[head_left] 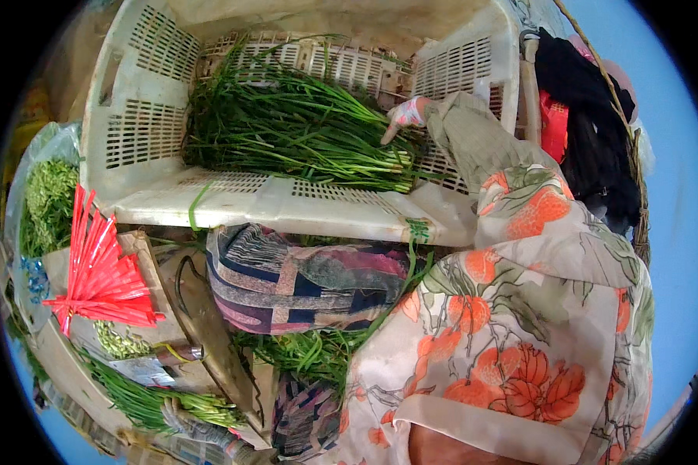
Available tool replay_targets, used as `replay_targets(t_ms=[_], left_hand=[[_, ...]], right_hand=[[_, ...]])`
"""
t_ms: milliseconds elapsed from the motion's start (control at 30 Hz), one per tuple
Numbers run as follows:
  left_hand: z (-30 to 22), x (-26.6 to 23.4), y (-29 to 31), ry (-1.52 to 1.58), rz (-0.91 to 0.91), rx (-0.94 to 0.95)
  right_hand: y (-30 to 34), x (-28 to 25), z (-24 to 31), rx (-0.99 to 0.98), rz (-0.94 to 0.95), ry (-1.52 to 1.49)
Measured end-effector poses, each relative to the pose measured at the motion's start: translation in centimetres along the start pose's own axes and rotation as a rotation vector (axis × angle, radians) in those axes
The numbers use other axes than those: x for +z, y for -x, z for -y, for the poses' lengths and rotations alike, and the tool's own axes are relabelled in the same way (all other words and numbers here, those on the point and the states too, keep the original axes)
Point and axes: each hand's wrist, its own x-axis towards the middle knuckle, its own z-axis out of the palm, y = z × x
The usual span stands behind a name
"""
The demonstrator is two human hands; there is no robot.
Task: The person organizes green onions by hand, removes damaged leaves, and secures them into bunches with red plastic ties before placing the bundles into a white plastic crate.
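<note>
A large white slatted plastic crate [244,203] holds a heap of long green chive-like stalks [287,124], their pale ends toward the right. My right hand [403,118], partly covered in whitish-pink wrapping, reaches over the crate's right side to those pale ends. One finger is stretched out; the others are partly hidden. At the lower left, my left hand [184,421], in a grey glove, is closed round a bunch of green chives [128,397] near its pale stem ends. This bunch lies by a cardboard-covered surface [62,356].
A fan of red plastic strips [105,271], tied at one end, lies on the cardboard left of my knees. Below it are pale green buds [120,339] and a brown handle-like piece [180,353]. A clear bag of greens [50,194] stands far left; dark clothing [589,139] hangs right.
</note>
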Motion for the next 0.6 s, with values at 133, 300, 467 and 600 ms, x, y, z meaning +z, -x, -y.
replay_targets(t_ms=[133, 300, 467, 600], left_hand=[[-1.0, -0.2, 0.4, 0.046, -0.009, -0.079], [0.5, -0.2, 0.3, 0.000, 0.008, -0.027], [1.3, -0.1, 0.5, 0.025, 0.019, -0.041], [0.4, -0.3, 0.2, -0.079, 0.023, 0.046]], right_hand=[[1.6, -1.0, 3.8, 0.114, 0.007, -0.052], [3.1, -2.3, 4.3, 0.114, 0.024, -0.073], [4.5, -2.8, 4.2, 0.091, 0.041, -0.074], [3.8, -1.8, 6.3, 0.110, -0.012, -0.025]])
